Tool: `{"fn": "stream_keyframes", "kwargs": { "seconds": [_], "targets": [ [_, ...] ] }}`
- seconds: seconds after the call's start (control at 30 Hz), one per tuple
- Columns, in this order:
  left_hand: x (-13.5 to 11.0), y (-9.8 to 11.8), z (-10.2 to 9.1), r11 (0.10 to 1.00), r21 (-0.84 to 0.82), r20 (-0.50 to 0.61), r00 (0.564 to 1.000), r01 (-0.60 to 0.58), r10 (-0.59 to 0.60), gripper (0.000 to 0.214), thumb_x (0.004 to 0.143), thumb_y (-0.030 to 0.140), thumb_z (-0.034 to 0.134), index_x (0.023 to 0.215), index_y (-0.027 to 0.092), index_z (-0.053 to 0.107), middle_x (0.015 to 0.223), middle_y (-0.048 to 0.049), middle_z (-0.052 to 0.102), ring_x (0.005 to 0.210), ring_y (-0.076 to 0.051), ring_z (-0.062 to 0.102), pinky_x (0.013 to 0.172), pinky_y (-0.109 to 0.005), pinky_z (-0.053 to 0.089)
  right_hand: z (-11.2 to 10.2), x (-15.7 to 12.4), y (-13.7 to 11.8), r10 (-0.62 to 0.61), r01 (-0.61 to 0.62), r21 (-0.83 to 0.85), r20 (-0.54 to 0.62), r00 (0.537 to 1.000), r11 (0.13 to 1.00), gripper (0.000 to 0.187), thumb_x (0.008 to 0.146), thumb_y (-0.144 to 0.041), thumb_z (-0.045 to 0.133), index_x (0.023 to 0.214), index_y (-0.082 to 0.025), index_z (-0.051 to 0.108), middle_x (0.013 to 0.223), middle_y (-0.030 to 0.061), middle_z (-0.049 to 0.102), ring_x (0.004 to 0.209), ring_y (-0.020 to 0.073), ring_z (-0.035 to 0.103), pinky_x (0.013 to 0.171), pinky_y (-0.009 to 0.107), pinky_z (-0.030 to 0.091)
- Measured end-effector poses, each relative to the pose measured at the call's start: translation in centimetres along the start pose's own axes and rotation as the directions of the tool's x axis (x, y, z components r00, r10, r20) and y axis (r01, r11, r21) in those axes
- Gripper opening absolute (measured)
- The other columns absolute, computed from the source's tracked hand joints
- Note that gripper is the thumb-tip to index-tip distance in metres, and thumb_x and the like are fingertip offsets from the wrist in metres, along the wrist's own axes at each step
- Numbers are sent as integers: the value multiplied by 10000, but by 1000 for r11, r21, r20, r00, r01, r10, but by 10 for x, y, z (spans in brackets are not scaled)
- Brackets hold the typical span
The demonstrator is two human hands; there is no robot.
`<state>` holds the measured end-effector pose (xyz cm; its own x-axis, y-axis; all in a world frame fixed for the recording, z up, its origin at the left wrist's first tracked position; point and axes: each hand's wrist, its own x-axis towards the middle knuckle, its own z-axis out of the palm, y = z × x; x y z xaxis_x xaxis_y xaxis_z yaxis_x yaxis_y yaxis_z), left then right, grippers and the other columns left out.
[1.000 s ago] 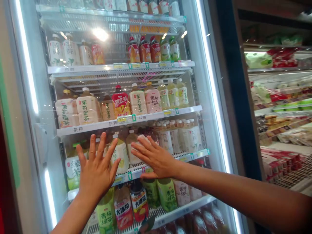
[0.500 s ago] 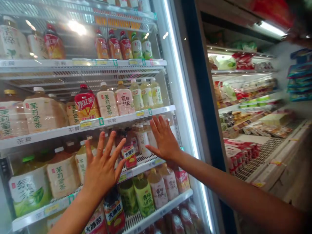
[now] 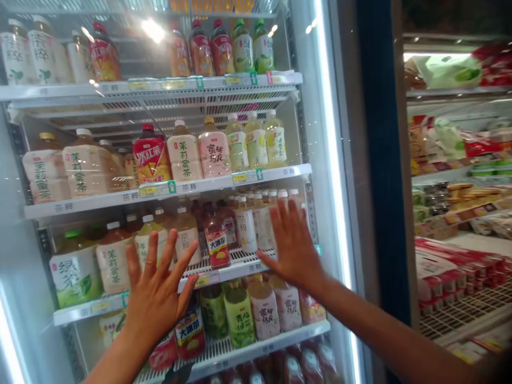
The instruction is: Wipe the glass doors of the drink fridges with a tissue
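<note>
Two sets of fingers: spread wide and flat, holding nothing; left fingers (image 3: 151,257) fan up and to the right, right fingers (image 3: 285,213) point up.
Hands: left hand (image 3: 154,292) and right hand (image 3: 295,248) lie palm-down on the clear glass fridge door (image 3: 308,133), well apart.
Door look: transparent, with glare spots and a white lit strip (image 3: 334,160) down its right edge.
Door axis: upright, face toward the person.
Door place: in front of white wire shelves (image 3: 256,265) of tea bottles (image 3: 184,152), left of a dark blue post (image 3: 380,160).
Change: a second ago the right fingers pointed left; now they point up, nearer the strip. The left hand stays spread.
</note>
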<state>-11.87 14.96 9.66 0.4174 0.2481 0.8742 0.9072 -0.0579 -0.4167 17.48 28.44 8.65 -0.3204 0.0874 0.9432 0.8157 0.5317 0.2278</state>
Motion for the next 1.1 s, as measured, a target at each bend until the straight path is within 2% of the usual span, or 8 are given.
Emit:
{"fn": "stream_keyframes", "kwargs": {
  "seconds": [0.07,0.13,0.3,0.47,0.7,0.87,1.0,1.1],
  "targets": [
    [-12,-9,-3,999,17,22,999,29,-30,708,989,455,534,1627,347,247,1757,-35,70,1626,-324,-10,1288,-641,-58,4,-15,-32,-180,180,21,56,982,984,1016,977,-726,384,1660,-107,-42,1748,104,-98,1611,359,-50,1296,617,146],
    [-21,-17,-5,998,35,34,998,44,-45,715,990,449,535,1630,349,232,1759,-28,53,1626,-318,-14,1289,-631,-65,7,-11,-60,-215,213,30,63,975,977,1055,958,-733,431,1659,-92,-29,1747,111,-82,1611,360,-54,1300,612,131],
    [-39,-29,-10,993,45,34,994,107,-108,749,976,416,577,1632,341,224,1759,-24,30,1625,-320,-23,1289,-629,-68,15,18,-115,19,-21,78,32,999,997,1109,952,-686,508,1640,-112,-146,1738,131,-84,1603,363,-103,1282,679,105],
    [-76,-44,-18,981,15,39,980,193,-193,766,962,392,610,1629,346,235,1757,-41,55,1624,-336,-3,1287,-649,-44,26,-19,-176,-120,109,107,99,988,988,1020,970,-614,527,1661,-92,-11,1742,120,-46,1610,367,-50,1294,642,108],
    [-116,-54,-14,920,-34,26,920,391,-391,800,970,344,606,1641,349,172,1760,-51,-11,1622,-341,-50,1270,-679,-49,33,20,-229,60,-64,82,47,997,995,1017,992,-623,479,1650,-93,-87,1736,124,-60,1605,368,-91,1284,661,106],
    [-143,-42,-15,882,-90,72,886,463,-458,808,977,330,586,1645,370,133,1761,-61,-7,1621,-354,-42,1257,-711,-32,37,-19,-243,-107,103,40,116,987,994,1003,980,-633,491,1658,-69,12,1743,129,-38,1609,380,-20,1296,617,89],
    [-148,-32,-10,888,-96,83,892,450,-444,824,975,327,591,1647,371,116,1760,-71,-19,1619,-366,-50,1249,-727,-40,37,-14,-230,40,-42,25,74,996,999,985,998,-607,477,1657,-106,-57,1744,119,-40,1611,365,-43,1283,648,117],
    [-143,-21,-6,880,-105,89,886,463,-455,831,974,343,591,1646,380,103,1760,-59,-40,1618,-366,-71,1243,-741,-38,37,-35,-225,69,-72,26,90,994,997,956,1008,-569,472,1657,-95,-47,1744,131,-47,1609,373,-46,1278,652,123]
  ]
}}
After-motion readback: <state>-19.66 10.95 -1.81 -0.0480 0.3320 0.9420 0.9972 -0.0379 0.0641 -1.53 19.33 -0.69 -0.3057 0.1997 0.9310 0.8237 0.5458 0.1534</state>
